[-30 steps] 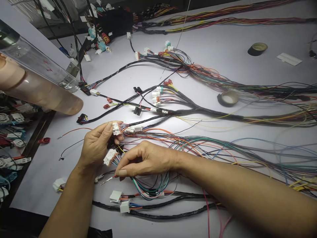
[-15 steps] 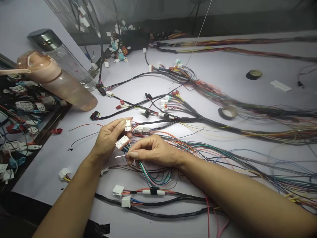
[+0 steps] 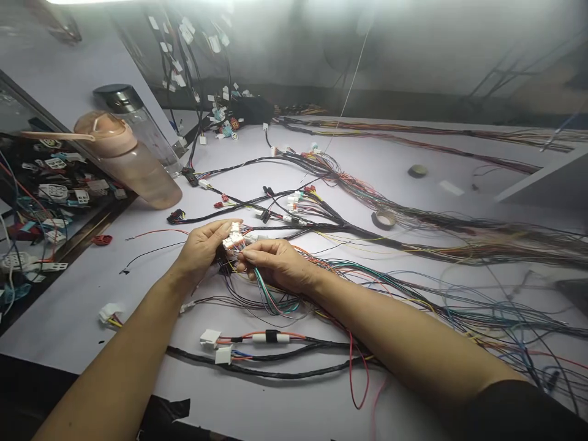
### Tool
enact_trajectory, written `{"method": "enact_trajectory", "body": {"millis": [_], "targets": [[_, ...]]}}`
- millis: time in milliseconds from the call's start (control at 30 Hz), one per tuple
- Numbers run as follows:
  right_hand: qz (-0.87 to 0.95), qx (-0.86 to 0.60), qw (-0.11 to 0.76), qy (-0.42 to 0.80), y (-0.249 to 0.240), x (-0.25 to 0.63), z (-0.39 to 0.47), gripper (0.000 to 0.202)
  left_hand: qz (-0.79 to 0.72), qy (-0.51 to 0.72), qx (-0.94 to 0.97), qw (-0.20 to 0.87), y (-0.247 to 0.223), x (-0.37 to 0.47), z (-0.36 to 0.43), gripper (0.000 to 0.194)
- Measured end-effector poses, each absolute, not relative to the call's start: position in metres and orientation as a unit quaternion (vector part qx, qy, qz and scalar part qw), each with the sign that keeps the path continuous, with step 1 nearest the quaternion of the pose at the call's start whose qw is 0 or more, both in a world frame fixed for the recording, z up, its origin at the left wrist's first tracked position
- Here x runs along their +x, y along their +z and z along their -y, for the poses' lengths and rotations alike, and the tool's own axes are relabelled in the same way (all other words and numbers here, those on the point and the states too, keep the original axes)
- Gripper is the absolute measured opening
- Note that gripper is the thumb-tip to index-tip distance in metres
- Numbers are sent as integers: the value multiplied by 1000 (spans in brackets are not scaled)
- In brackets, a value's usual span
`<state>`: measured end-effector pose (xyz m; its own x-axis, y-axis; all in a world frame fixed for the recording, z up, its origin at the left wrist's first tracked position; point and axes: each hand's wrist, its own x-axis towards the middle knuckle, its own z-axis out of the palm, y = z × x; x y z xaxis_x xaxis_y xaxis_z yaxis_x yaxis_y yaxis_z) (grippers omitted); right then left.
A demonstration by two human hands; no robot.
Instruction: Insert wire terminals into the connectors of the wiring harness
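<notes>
My left hand [image 3: 204,246] is closed around a white multi-pin connector [image 3: 234,240], gripping it between thumb and fingers. Colored wires run out of that connector toward the right. Against its wire side, my right hand [image 3: 278,263] pinches a thin wire, whose tip is hidden by the fingers and the housing. A loop of green and dark wires [image 3: 263,285] hangs below the right fingers. Behind the hands, another wire branch [image 3: 289,228] in black tape lies on the table.
Two white connectors, one upper [image 3: 210,339] and one lower [image 3: 223,354], lie in front. Tape rolls [image 3: 383,220] rest at right. A pink bottle [image 3: 138,165] and a clear bottle [image 3: 151,128] stand tilted at left, beside a bin of connectors [image 3: 55,193]. Taped harnesses [image 3: 372,234] cross the table.
My right hand has brought the wire, whose metal terminal showed in front of the connector, up against the connector's wire side. The head view has tilted up and turned somewhat right.
</notes>
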<state>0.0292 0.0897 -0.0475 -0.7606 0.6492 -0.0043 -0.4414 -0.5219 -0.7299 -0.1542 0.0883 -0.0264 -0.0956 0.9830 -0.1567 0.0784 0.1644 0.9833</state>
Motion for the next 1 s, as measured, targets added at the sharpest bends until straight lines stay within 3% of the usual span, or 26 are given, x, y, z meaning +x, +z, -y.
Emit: {"method": "enact_trajectory", "body": {"millis": [633, 1000], "targets": [[513, -101, 258, 813, -48, 31, -91, 37, -585, 425, 489, 489, -21, -153, -85, 56], [482, -85, 231, 841, -40, 38, -96, 16, -652, 404, 429, 476, -15, -149, -88, 52]]}}
